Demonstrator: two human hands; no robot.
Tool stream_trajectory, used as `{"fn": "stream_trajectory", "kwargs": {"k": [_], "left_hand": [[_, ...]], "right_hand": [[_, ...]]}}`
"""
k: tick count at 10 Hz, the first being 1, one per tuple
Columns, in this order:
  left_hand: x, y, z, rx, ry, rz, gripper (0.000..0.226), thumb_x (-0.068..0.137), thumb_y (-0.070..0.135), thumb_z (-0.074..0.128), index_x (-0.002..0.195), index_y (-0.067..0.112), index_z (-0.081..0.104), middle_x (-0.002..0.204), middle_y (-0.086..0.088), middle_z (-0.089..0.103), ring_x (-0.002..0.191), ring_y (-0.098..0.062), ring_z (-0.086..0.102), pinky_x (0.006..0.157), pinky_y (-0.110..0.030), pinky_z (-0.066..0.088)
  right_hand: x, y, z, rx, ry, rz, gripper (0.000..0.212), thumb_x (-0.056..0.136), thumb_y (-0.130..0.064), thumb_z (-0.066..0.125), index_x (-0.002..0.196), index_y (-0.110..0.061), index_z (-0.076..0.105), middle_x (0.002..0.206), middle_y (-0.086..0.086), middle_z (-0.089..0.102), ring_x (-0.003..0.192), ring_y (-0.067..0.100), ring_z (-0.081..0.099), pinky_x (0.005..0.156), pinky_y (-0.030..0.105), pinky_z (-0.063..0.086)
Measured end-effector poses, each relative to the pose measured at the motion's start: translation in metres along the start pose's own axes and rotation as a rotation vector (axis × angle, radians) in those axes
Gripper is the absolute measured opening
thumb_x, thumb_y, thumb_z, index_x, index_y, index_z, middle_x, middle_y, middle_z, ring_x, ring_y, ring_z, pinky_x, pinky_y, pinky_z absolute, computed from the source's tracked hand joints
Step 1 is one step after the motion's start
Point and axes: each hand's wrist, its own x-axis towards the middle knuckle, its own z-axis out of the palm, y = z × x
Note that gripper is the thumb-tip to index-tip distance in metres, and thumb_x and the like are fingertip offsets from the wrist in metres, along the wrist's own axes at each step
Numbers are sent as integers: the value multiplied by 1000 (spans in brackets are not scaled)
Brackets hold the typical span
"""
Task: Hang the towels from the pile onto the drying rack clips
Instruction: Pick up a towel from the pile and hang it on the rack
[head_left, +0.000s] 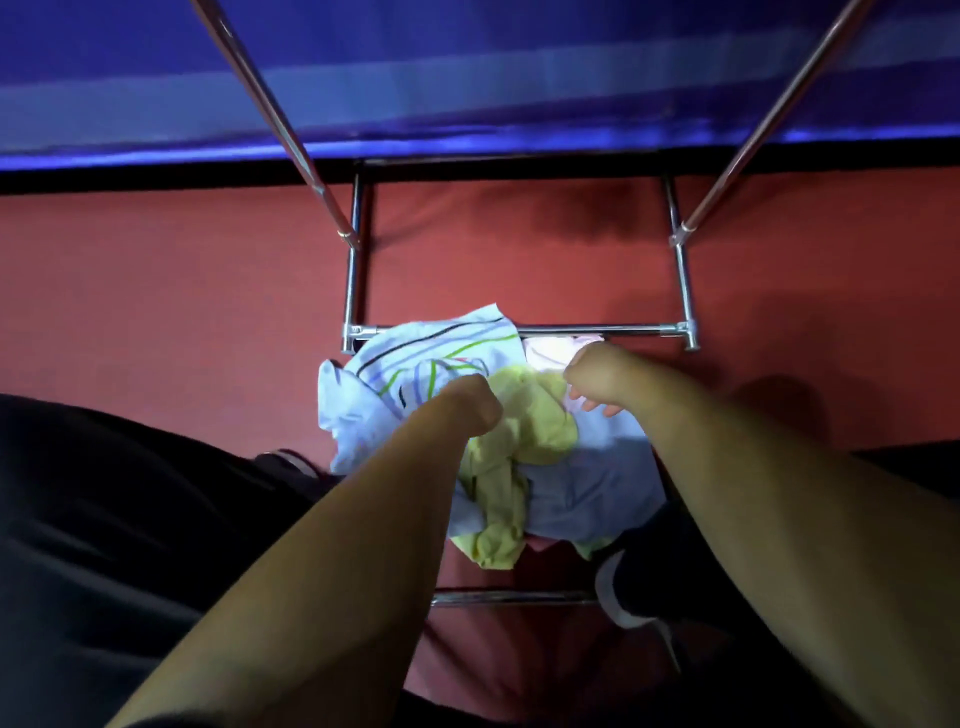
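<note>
Left hand (470, 402): forearm stretched forward and down, wrist bent, back of the hand uppermost. The fingers are curled under and buried where the striped towel (431, 353) meets the yellow towel (524, 415). Whether they grip cloth cannot be told.

Right hand (592, 379): forearm stretched down alongside the left, knuckles up. The fingers (597, 408) are loosely bent and slightly spread, their tips showing just over the cloth with nothing pinched between them.

The two hands lie near each other, with the yellow towel between them.

Pile of towels (571, 483): a soft, crumpled heap on the floor directly under both hands.
- The striped towel is white, with thin black, green and lilac lines, and rumpled into peaks.
- The yellow towel is plain and twisted into a loose rope running toward the viewer.
- A pale blue sheet of cloth lies smoother, beneath the right forearm.
- A pink cloth (550, 353) shows at the far edge.

Drying rack (597, 329): polished chrome tubing of round section.
- A low crossbar touches the pile's far edge.
- Two base rails run away from the crossbar.
- Two slanted uprights rise past the camera.
- A second bar (509, 597) lies on the near side of the pile.

Floor (208, 312): matt red.

Backdrop: a glossy blue-violet sheet (467, 78).

Foreground: dark trousers (104, 519) and a dark shoe (618, 597) with a white sole.
</note>
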Motion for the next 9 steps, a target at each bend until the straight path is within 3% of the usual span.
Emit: {"fn": "stream_trajectory", "kwargs": {"k": [1, 2, 3, 4, 5, 6, 7, 8, 9], "left_hand": [[7, 1, 44, 208, -127, 24, 43, 106, 17, 51, 147, 7, 56, 151, -15, 56, 137, -33, 56, 112, -37, 44], [18, -8, 74, 227, -234, 14, 44, 102, 22, 52, 146, 16, 59, 150, -12, 57, 137, -33, 57, 114, -41, 46], [19, -19, 78, 132, -217, -75, 43, 96, 23, 57, 138, 18, 66, 141, -12, 63, 130, -33, 61, 107, -38, 52], [31, -28, 75, 12, -131, -94, 41, 94, 23, 58, 132, 16, 70, 134, -12, 66, 125, -32, 63, 98, -37, 52], [39, -29, 58, -10, -15, -89, 33, 94, 26, 64, 123, 17, 77, 126, -8, 72, 118, -29, 66, 100, -33, 52], [48, -25, 49, -21, -37, -23, 30, 93, 23, 73, 121, 14, 79, 122, -6, 75, 115, -27, 70, 102, -34, 54], [57, -21, 56, -83, -109, -52, 41, 94, 31, 74, 132, 18, 72, 136, -5, 68, 127, -27, 60, 110, -35, 46], [55, -22, 75, -126, -66, -94, 45, 91, 28, 73, 134, 19, 67, 133, -7, 65, 128, -29, 55, 109, -36, 41], [54, -23, 82, -256, -31, -208, 45, 84, 23, 79, 127, 13, 73, 124, -10, 70, 121, -28, 64, 103, -36, 54]], "right_hand": [[15, 0, 18, -29, 9, -12, 15, 87, -13, 60, 97, -9, 70, 96, 8, 77, 79, 25, 77, 67, 33, 64], [20, -5, 35, -83, -81, -41, 12, 100, -12, 60, 109, -18, 65, 112, 12, 71, 92, 30, 66, 73, 33, 56], [30, -4, 50, -304, -155, -115, 19, 107, -8, 52, 110, -1, 69, 136, 22, 64, 124, 38, 63, 102, 42, 51], [50, -5, 56, -341, -162, -109, 38, 107, -9, 51, 143, -4, 62, 146, 19, 60, 135, 37, 58, 114, 45, 45], [39, -13, 52, -380, -153, -137, 48, 107, -7, 45, 154, -13, 53, 156, 15, 52, 139, 34, 54, 115, 39, 45], [31, -13, 53, -380, -173, -152, 57, 109, -5, 37, 163, -24, 41, 168, 8, 38, 145, 30, 46, 114, 34, 39], [39, -9, 60, -377, -185, -155, 62, 108, -6, 38, 165, -31, 38, 168, 8, 37, 144, 32, 47, 112, 35, 41], [39, -8, 64, -344, -201, -121, 67, 106, -5, 40, 167, -30, 31, 167, 11, 39, 143, 34, 49, 110, 36, 44], [39, -4, 62, -316, -179, -128, 70, 105, -5, 40, 170, -24, 22, 163, 14, 43, 125, 30, 57, 72, 25, 48]]}}
